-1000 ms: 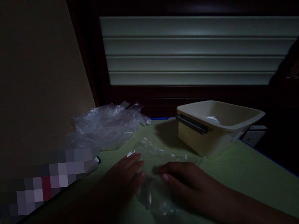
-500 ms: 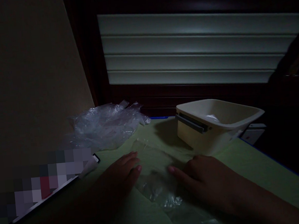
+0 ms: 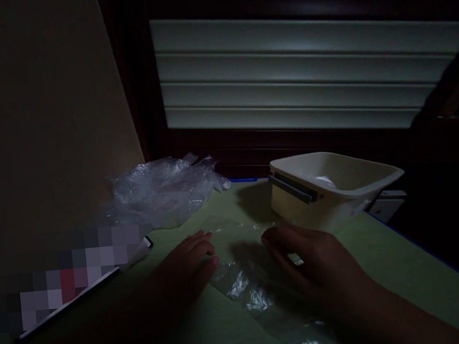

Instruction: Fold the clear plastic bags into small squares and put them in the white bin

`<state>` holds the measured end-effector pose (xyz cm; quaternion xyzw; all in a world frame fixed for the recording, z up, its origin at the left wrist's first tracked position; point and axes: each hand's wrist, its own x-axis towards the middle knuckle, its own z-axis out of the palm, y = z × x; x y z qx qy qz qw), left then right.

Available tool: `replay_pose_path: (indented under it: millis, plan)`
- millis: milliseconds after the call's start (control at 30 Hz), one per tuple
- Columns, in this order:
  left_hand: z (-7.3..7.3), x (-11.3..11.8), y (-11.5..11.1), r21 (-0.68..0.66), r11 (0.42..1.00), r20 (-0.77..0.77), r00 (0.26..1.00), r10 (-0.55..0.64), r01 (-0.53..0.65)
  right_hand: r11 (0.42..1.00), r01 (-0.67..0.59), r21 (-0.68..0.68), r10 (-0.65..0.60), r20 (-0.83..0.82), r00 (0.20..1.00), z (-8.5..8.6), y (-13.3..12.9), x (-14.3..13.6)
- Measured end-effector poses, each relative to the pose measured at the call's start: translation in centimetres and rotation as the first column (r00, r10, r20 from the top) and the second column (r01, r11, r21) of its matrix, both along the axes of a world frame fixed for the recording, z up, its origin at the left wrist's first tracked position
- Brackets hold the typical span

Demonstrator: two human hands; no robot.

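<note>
A clear plastic bag (image 3: pixel 239 286) lies spread on the green tabletop between my hands, its creases shining. My left hand (image 3: pixel 192 258) rests flat at the bag's left edge, fingers stretched out and thumb apart. My right hand (image 3: pixel 313 255) is raised slightly over the bag's right side. Its thumb and index fingertip are pinched together, seemingly on the thin film, though the dim light hides the exact grip.
Behind my right hand stands a cream plastic bin (image 3: pixel 309 208) with a grey handle and some clear film inside. Crumpled clear bags (image 3: pixel 159 194) are heaped at the back left. A flat, dark-edged item (image 3: pixel 90 280), partly blurred out, lies at left. A slatted panel (image 3: pixel 285 76) rises behind.
My right hand has lifted a little and brought its thumb and index finger together in a pinch. The bag's film has shifted and creased. My left hand stays nearly still.
</note>
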<state>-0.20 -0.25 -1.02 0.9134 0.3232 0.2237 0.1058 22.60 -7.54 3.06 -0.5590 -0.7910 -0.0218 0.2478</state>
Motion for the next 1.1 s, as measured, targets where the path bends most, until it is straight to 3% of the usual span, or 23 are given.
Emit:
replay_pose_path:
  millis: [100, 200, 367, 533, 633, 733, 833, 1000, 1100]
  plan:
    - [0.1, 0.0, 0.0, -0.041, 0.999, -0.023, 1.0, -0.021, 0.02, 0.985, -0.157, -0.071, 0.155, -0.037, 0.987, -1.5, 0.8, -0.4]
    - [0.2, 0.0, 0.1, -0.068, 0.998, -0.009, 1.0, 0.004, -0.004, 0.965, -0.206, -0.161, 0.208, -0.005, 0.978, -2.7, 1.6, -0.5]
    - [-0.1, -0.4, 0.2, -0.102, 0.994, 0.011, 0.999, -0.031, 0.032, 0.96, -0.156, -0.232, 0.168, 0.031, 0.985, -2.8, 1.9, -0.2]
    - [-0.6, -0.6, 0.8, -0.089, 0.988, -0.009, 0.992, -0.127, 0.125, 0.97, -0.12, -0.209, 0.131, 0.036, 0.991, -2.9, 1.9, 0.0]
    - [-1.0, -0.6, 1.4, -0.108, 0.99, -0.035, 0.995, -0.096, 0.091, 0.975, -0.094, -0.202, 0.104, 0.042, 0.994, -3.0, 2.1, 0.1]
    - [-1.5, -1.1, 2.1, -0.145, 0.983, 0.056, 0.993, -0.106, 0.113, 0.978, -0.07, -0.194, 0.083, 0.059, 0.995, -3.0, 2.2, 0.2]
    - [-1.7, -1.5, 2.2, -0.22, 0.942, 0.192, 0.958, -0.213, 0.254, 0.979, -0.058, -0.195, 0.074, 0.071, 0.995, -3.0, 2.2, 0.1]
    - [-0.2, -0.9, 0.6, -0.383, 0.821, 0.33, 0.893, -0.306, 0.423, 0.983, -0.075, -0.165, 0.091, 0.092, 0.992, -3.2, 2.2, 0.3]
    - [1.1, -0.6, -0.4, -0.353, 0.881, 0.34, 0.92, -0.194, 0.316, 0.984, -0.077, -0.16, 0.092, 0.092, 0.991, -3.2, 2.2, 0.3]
